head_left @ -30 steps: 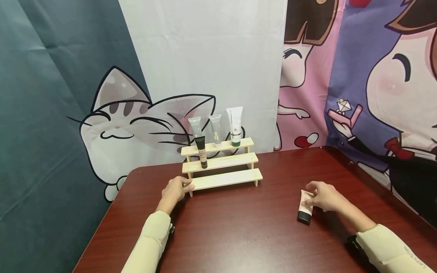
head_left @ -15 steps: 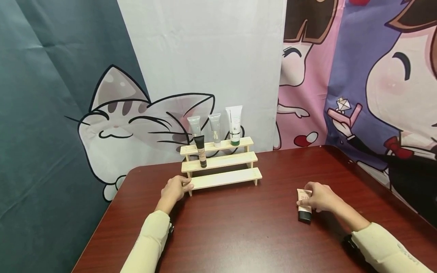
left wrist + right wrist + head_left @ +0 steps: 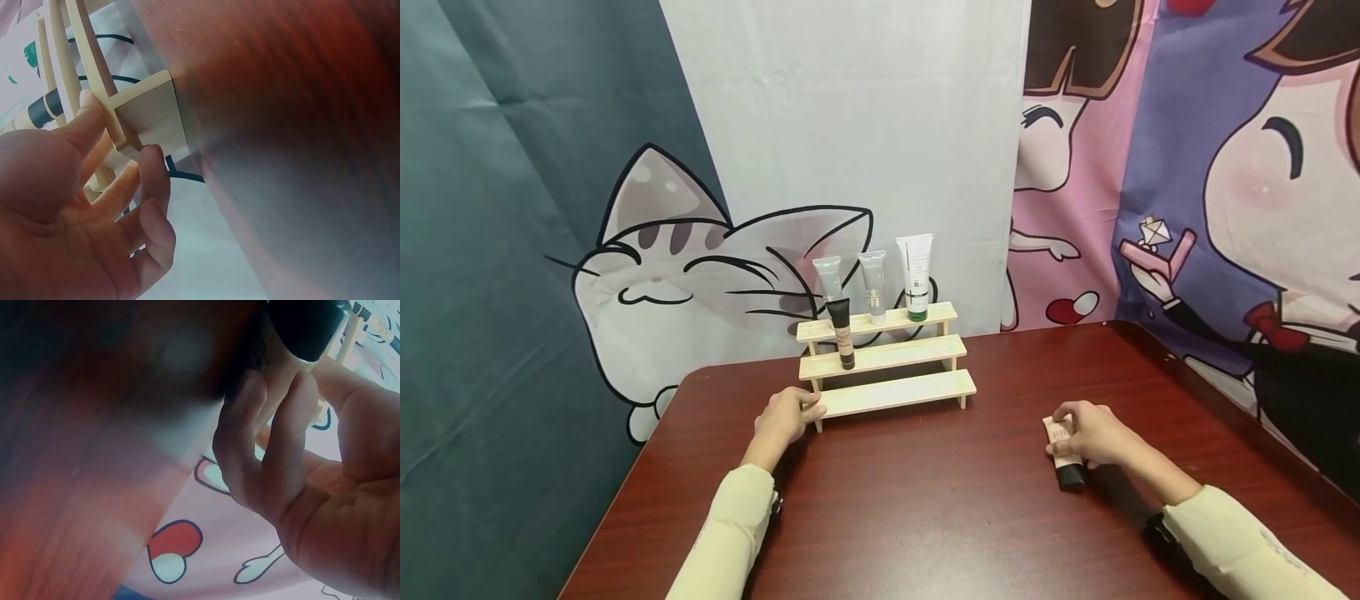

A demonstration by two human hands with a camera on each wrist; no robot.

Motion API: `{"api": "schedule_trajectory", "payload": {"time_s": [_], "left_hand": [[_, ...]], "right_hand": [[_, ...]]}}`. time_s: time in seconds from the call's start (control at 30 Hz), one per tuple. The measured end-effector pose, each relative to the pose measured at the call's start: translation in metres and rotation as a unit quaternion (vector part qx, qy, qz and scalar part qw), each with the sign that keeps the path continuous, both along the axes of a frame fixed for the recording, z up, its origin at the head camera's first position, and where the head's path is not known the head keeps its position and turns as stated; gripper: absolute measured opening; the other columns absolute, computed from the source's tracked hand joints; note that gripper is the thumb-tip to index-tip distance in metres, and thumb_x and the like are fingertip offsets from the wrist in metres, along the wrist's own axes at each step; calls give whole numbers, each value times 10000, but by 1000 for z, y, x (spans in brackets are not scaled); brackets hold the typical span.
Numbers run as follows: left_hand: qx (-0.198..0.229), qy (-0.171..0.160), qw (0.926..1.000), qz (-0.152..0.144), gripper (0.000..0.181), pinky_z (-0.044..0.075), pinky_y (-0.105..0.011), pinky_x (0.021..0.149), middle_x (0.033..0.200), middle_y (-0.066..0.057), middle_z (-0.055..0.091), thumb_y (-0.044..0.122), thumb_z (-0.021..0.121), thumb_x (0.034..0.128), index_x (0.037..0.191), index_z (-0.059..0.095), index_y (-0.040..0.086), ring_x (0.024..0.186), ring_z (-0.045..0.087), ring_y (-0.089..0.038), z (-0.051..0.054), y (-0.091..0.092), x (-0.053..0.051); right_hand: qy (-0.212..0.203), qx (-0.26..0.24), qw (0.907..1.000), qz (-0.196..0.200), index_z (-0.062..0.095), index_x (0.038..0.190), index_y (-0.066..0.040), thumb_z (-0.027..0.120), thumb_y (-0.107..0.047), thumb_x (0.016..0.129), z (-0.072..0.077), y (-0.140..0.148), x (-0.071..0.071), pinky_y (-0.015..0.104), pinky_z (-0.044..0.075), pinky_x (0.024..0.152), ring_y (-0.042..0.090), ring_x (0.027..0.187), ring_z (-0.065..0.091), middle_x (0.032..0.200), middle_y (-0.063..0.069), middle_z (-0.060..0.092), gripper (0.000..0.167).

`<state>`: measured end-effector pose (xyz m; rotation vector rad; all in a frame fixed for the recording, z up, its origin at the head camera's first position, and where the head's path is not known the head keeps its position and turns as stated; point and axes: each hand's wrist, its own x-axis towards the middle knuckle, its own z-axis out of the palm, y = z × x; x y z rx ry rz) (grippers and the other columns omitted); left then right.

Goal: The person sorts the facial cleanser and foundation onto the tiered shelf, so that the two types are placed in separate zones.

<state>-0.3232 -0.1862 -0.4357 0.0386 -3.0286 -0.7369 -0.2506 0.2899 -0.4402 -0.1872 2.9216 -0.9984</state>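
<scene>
My left hand (image 3: 782, 421) grips the left end of the bottom step of a three-tier wooden display rack (image 3: 895, 393). In the left wrist view, the thumb lies on the step and fingertips touch its end. On the right of the table, my right hand (image 3: 1097, 435) holds a beige cosmetic tube (image 3: 1058, 431) with a black cap (image 3: 306, 328), fingers curled around its sides. The cap points toward me, and the tube is slightly tilted. A slim black-and-beige tube (image 3: 844, 337) stands on the middle tier, at its left end.
The top tier bears two clear tubes, a left one (image 3: 829, 277) and a middle one (image 3: 874, 287), and a white tube with a green cap (image 3: 916, 279). A printed cartoon curtain (image 3: 850, 125) hangs behind the dark red table (image 3: 925, 500).
My right hand has closed around the beige tube and shifted slightly left, turning the tube so its top end swings left. The left hand stays on the rack.
</scene>
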Motion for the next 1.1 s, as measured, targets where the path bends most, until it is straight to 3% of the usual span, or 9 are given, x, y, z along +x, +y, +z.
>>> {"api": "schedule_trajectory", "payload": {"time_s": [0.27, 0.6, 1.1], "left_hand": [[-19, -49, 10000, 14, 423, 438, -622, 916, 1411, -73, 573, 404, 703, 913, 1314, 671, 273, 1277, 528, -380, 0, -1, 0], [-30, -48, 10000, 23, 424, 440, -617, 918, 1417, -64, 569, 401, 701, 914, 1318, 667, 278, 1275, 530, -377, 2, 0, -1], [-60, -104, 9999, 79, 429, 447, -610, 914, 1423, -65, 563, 401, 704, 910, 1319, 667, 277, 1275, 530, -380, 3, 2, -1]], "right_hand": [[19, -171, 9998, 142, 648, 1128, 44, 882, -88, 706, 2, -11, -2, 338, 529, 412, 157, 509, 605, 772, 113, 529, 501], [323, -274, 9986, 315, 654, 1156, 19, 857, -53, 731, 13, -26, -13, 350, 525, 400, 151, 504, 605, 759, 100, 550, 476], [655, -549, 9950, 519, 646, 1198, -3, 843, -44, 757, 28, -48, -17, 400, 524, 399, 142, 430, 578, 699, 71, 566, 485]]}}
